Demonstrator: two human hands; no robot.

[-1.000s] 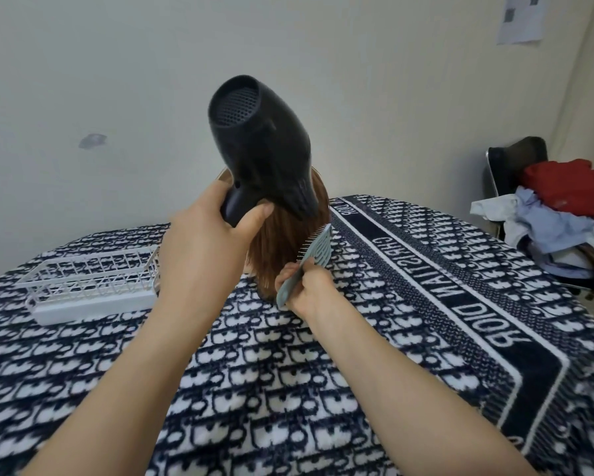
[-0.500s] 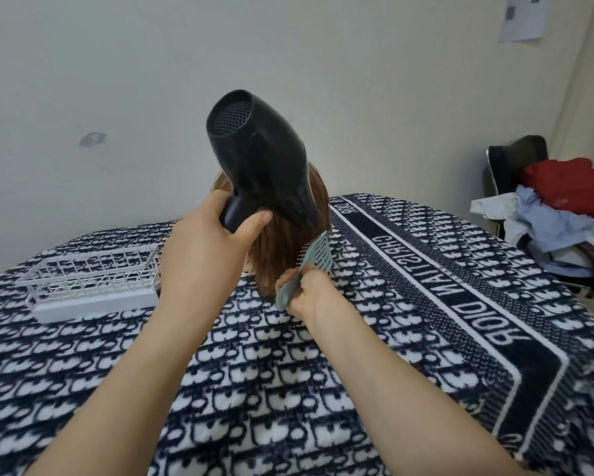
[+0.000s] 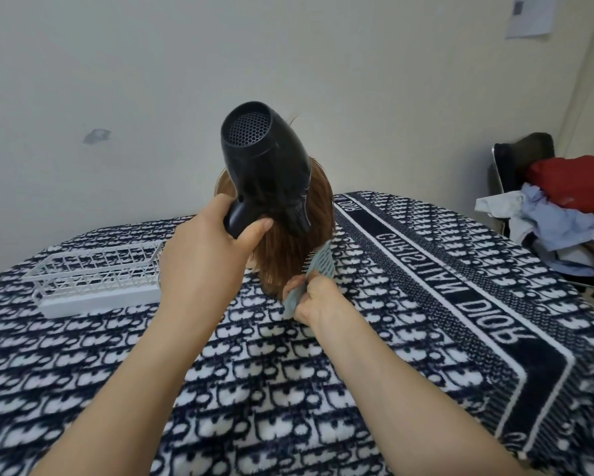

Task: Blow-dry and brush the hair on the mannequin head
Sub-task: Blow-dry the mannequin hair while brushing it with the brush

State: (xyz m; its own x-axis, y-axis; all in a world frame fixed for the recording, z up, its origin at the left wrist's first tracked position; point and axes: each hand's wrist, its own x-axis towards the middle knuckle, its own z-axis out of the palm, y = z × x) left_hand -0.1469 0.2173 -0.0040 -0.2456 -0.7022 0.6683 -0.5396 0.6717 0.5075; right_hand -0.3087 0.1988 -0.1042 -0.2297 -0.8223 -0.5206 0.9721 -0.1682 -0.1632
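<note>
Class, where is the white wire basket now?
In the head view, the white wire basket sits on the patterned cloth at left, beside the left hand gripping the hair dryer.

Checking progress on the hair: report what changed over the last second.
The left hand lowered the hair dryer toward the hair; the right hand drew the brush slightly downward. Both grips and the basket stayed as they were.

Black dryer (image 3: 266, 170) – auburn hair (image 3: 288, 249) (pale-blue brush (image 3: 318, 266)).
</note>
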